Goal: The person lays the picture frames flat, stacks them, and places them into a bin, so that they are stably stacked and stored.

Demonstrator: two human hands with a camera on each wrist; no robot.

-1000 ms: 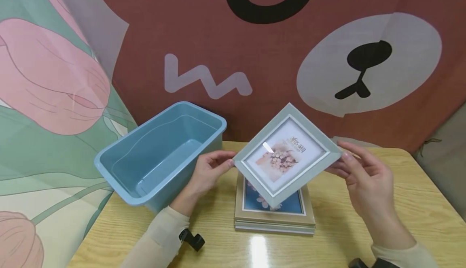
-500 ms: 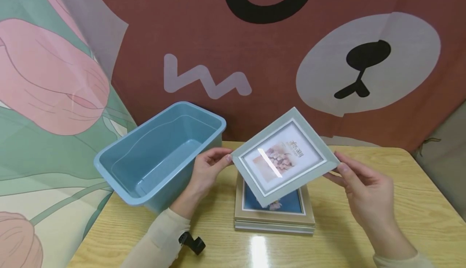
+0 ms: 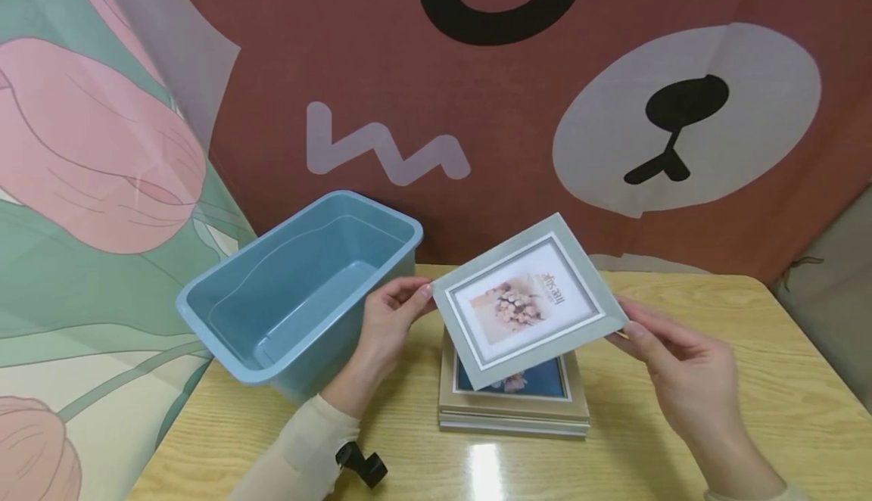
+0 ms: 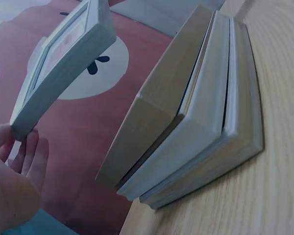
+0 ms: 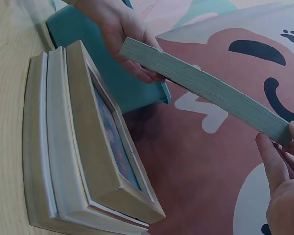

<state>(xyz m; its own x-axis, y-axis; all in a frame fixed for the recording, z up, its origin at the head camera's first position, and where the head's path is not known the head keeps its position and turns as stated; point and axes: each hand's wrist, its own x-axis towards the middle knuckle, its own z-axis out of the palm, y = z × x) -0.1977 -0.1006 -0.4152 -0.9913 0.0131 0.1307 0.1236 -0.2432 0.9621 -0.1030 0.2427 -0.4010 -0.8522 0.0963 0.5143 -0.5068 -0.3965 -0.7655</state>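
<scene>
A pale grey-green picture frame (image 3: 527, 300) with a floral print is held tilted in the air between both hands. My left hand (image 3: 388, 327) pinches its left corner between thumb and fingers. At the opposite corner my right hand (image 3: 688, 380) grips it, thumb in front and fingers behind. Just below lies a stack of several picture frames (image 3: 514, 419), a tan one with a blue flower picture on top, partly hidden by the held frame. The left wrist view shows the stack's edges (image 4: 186, 117); in the right wrist view the held frame (image 5: 210, 93) appears edge-on.
A blue plastic bin (image 3: 300, 289) with nothing visible inside stands left of the stack, close to my left forearm. The wooden table (image 3: 770, 380) extends to the right. Behind it hangs a cloth (image 3: 504, 107) printed with a bear face.
The held picture frame has turned flatter and sunk a little at its right corner, with the right hand lowering slightly. Both hands keep their hold. The stack and bin stay put.
</scene>
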